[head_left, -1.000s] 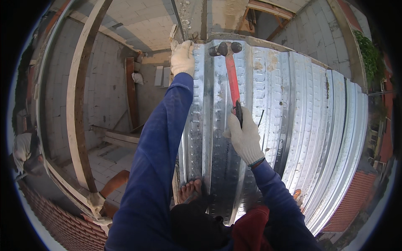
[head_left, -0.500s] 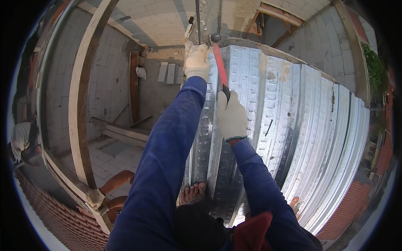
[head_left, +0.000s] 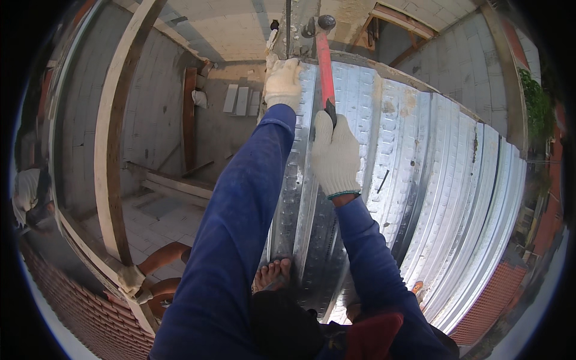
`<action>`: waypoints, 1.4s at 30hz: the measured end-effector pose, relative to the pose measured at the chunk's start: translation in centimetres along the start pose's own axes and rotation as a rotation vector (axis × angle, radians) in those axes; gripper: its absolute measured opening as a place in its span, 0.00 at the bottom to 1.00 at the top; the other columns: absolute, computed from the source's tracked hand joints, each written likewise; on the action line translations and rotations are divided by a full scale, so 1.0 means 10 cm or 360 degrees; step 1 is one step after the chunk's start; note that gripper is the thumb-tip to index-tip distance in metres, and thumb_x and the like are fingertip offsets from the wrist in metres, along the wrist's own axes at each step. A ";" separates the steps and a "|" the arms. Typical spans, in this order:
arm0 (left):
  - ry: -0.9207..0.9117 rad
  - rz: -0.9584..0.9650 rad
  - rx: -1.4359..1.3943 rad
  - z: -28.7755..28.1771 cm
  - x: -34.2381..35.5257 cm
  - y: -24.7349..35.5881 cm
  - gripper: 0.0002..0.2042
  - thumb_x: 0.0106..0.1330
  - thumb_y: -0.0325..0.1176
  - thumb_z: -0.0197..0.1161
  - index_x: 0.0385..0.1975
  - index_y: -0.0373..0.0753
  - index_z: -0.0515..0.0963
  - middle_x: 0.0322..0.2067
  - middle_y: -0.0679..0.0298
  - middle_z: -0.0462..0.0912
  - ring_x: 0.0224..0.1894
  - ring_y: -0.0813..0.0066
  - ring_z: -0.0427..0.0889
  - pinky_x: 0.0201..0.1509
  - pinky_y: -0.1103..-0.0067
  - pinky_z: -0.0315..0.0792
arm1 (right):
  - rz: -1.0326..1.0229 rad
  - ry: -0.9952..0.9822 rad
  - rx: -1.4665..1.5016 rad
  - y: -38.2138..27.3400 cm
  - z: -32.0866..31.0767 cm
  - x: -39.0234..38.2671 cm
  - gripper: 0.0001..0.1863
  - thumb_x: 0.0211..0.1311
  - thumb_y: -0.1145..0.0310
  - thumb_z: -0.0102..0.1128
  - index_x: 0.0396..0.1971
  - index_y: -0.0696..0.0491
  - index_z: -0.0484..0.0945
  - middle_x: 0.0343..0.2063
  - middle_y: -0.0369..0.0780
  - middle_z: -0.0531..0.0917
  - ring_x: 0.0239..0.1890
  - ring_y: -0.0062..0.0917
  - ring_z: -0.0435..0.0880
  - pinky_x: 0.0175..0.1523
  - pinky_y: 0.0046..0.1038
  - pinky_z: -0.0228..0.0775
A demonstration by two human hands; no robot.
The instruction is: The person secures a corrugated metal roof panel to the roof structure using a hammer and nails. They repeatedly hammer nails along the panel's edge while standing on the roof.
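Red-shafted hammer is at upper centre of the frame, right hand with its grip wrapped round the black handle end. Probably head-heavy and stiff, so I'd grab it there too; knit gloves might slip. Left hand is curled near the ribbed metal decking; can't tell what's in it.

beam: left of decking | foot: on decking | hammer: over decking's far edge

Red-handled hammer, black at the grip, its head showing past the far edge of the metal sheet, and that sheet lies ribbed, silvery, glinting, brown-stained in spots.
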State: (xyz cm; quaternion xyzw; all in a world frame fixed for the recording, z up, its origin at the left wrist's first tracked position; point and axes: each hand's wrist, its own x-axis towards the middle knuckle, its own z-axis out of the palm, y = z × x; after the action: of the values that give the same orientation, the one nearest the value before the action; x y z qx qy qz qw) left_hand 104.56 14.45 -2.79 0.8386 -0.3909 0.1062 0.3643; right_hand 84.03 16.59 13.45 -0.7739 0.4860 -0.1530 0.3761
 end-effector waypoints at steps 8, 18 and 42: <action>-0.0312 -0.0223 0.0038 -0.08 0.09 0.16 0.11 0.77 0.39 0.56 0.49 0.41 0.80 0.50 0.49 0.83 0.57 0.43 0.79 0.60 0.56 0.73 | 0.0247 -0.0189 -0.0255 0.21 0.19 0.05 0.28 0.80 0.45 0.48 0.44 0.58 0.79 0.31 0.58 0.86 0.38 0.58 0.88 0.43 0.54 0.75; -0.0236 -0.0135 0.0026 -0.03 0.05 0.14 0.11 0.78 0.38 0.54 0.50 0.41 0.80 0.51 0.55 0.84 0.60 0.50 0.78 0.65 0.60 0.72 | 0.0132 -0.0070 -0.0202 0.28 0.25 -0.02 0.29 0.80 0.43 0.46 0.44 0.58 0.80 0.32 0.59 0.86 0.39 0.60 0.87 0.45 0.56 0.75; -0.0885 -0.1651 0.0171 -1.23 -0.77 0.61 0.54 0.59 0.68 0.70 0.77 0.35 0.60 0.69 0.47 0.75 0.64 0.46 0.82 0.65 0.59 0.79 | -0.0463 0.0255 0.0374 -0.49 -0.34 -0.04 0.22 0.82 0.50 0.51 0.47 0.58 0.79 0.27 0.49 0.83 0.28 0.37 0.86 0.36 0.45 0.77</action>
State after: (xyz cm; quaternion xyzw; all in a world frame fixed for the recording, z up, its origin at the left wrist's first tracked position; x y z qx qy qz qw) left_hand 96.22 24.84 5.66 0.9338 -0.0047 -0.2901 0.2095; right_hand 84.87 16.62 19.35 -0.7721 0.3762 -0.3224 0.3979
